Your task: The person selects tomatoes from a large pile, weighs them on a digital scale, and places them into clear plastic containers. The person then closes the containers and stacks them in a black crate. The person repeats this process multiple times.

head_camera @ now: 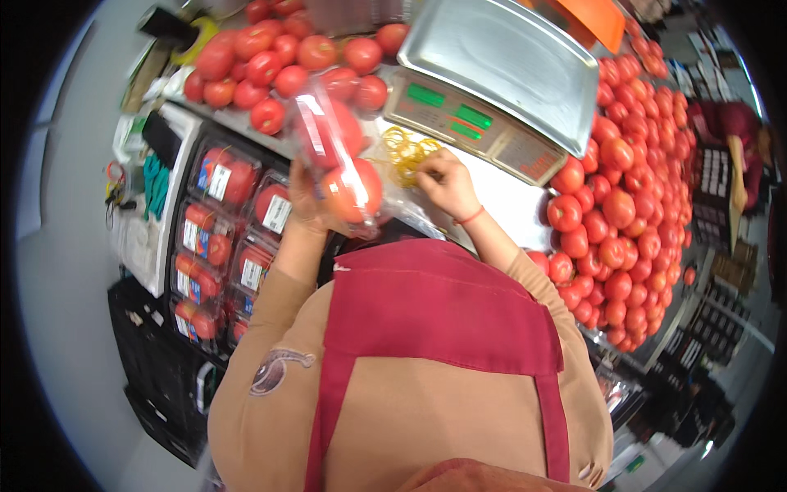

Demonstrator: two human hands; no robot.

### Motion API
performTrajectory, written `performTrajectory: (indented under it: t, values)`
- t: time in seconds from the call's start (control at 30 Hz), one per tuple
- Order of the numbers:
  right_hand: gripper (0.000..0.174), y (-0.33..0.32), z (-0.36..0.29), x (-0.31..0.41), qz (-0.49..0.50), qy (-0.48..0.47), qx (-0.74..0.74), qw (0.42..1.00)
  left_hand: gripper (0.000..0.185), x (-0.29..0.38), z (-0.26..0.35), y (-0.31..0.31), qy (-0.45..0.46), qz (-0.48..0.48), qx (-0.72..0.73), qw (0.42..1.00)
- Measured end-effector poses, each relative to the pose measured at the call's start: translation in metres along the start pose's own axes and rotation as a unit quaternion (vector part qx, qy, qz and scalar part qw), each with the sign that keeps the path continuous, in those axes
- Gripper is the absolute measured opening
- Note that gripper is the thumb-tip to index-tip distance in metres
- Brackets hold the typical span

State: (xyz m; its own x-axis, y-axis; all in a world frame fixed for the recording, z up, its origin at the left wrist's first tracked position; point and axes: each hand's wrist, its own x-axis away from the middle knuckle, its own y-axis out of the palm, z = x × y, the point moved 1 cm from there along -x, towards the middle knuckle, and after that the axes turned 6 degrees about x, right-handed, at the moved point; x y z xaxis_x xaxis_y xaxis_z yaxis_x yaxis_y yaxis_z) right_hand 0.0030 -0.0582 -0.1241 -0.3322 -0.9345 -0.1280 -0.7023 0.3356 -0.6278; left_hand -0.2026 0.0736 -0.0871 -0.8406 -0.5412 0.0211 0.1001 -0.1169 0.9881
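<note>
My left hand (305,200) grips a clear plastic clamshell box (321,132) from its left side, tilted above the work surface and partly blurred. Large red tomatoes (351,187) show through its plastic. Over the white surface, my right hand (452,184) has its fingers curled and the fingertips at the edge of a loose heap of yellow rubber bands (399,147). Whether a band is pinched between those fingers is too small to tell. Just beyond the heap stands a weighing scale (399,114) with green displays and a steel pan (498,67).
Loose tomatoes (264,67) lie at the back left, and a large heap of tomatoes (627,203) rises on the right. Packed, labelled tomato boxes (200,234) fill a black crate at left. An orange container (590,21) sits behind the scale. A person (731,141) is at far right.
</note>
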Motion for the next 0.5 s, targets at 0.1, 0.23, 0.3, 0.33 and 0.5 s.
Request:
performTrajectory:
  t: [0.1, 0.23, 0.3, 0.33, 0.5]
  values:
    - [0.006, -0.015, -0.018, -0.013, 0.006, 0.034, -0.044, 0.998, 0.066, 0.004, -0.008, -0.029, -0.005, 0.100, -0.088, 0.991]
    - [0.020, -0.029, -0.028, -0.015, 0.023, -0.107, 0.113, 0.988, 0.051, -0.024, -0.042, -0.031, -0.151, 0.095, -0.103, 0.979]
    - [0.039, -0.038, -0.005, -0.013, 0.044, 0.186, -0.502, 0.843, 0.050, -0.032, -0.054, -0.021, -0.201, 0.094, -0.067, 0.973]
    - [0.047, -0.049, -0.003, -0.020, 0.003, 0.216, -0.482, 0.849, 0.050, -0.033, -0.055, -0.015, -0.193, 0.075, -0.054, 0.977]
    - [0.063, -0.101, -0.062, -0.062, -0.108, 0.229, -0.576, 0.777, 0.049, -0.030, -0.057, 0.016, -0.240, -0.004, -0.129, 0.962]
